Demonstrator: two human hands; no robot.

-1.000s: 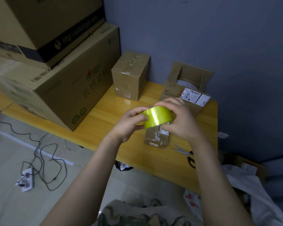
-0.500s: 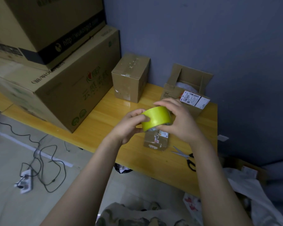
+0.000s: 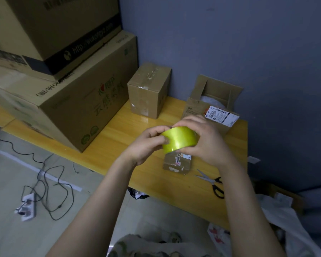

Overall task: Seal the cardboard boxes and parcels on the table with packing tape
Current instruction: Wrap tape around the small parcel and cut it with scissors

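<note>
We find both hands closed around one tape roll (image 3: 180, 139), held up over the table (image 3: 119, 130).
The left hand (image 3: 146, 145) grips the yellow-green roll's left side, its thumb pressed on the outer face. The right hand (image 3: 206, 141) wraps the right side, fingers curled over the top. The roll is in the air, directly above a small parcel (image 3: 176, 164) lying on the table. Scissors (image 3: 211, 182) lie just right of that parcel. By the wall, an open box (image 3: 211, 101) with a shipping label stands near a taped box (image 3: 148, 89). We note two large boxes (image 3: 72, 101) stacked at the left, and a power strip (image 3: 26, 208) with cables on the floor.
</note>
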